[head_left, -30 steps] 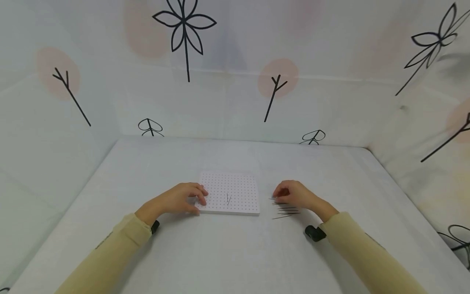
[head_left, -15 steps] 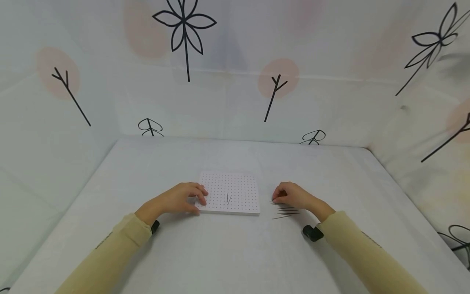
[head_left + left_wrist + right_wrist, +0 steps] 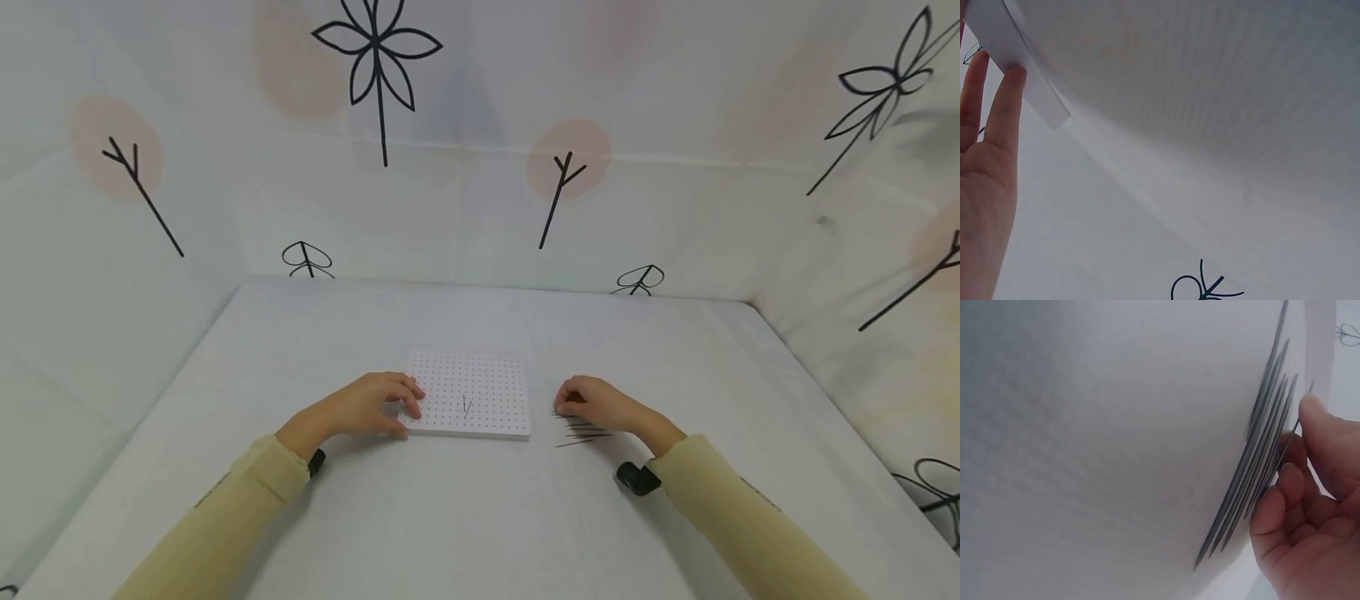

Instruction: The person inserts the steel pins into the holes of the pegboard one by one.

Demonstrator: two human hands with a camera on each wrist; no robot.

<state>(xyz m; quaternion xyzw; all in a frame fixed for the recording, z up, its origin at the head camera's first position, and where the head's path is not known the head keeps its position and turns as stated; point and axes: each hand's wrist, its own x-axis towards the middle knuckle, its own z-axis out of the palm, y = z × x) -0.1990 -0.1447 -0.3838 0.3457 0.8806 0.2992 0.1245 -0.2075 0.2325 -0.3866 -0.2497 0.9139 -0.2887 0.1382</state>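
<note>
A white board with a grid of small holes (image 3: 450,375) lies on the table. My left hand (image 3: 371,406) rests at its left edge, fingers over the top and thumb by the near corner. In the left wrist view, straight fingers (image 3: 1005,106) touch the board's side (image 3: 1047,103). To the right of the board, my right hand (image 3: 600,402) is low over a row of thin dark needles (image 3: 588,430). The right wrist view shows one needle (image 3: 1296,428) between thumb and fingers, beside the other pointed needles (image 3: 1244,469).
Two thin needles (image 3: 465,405) stand up from the board, right of its middle. A white cloth covers the table (image 3: 465,517). Behind it rises a white curtain (image 3: 465,208) printed with black flowers and twigs.
My right hand has come slightly toward me and left over the needles, its fingertips drawing closer together. My left hand and the board have stayed put.
</note>
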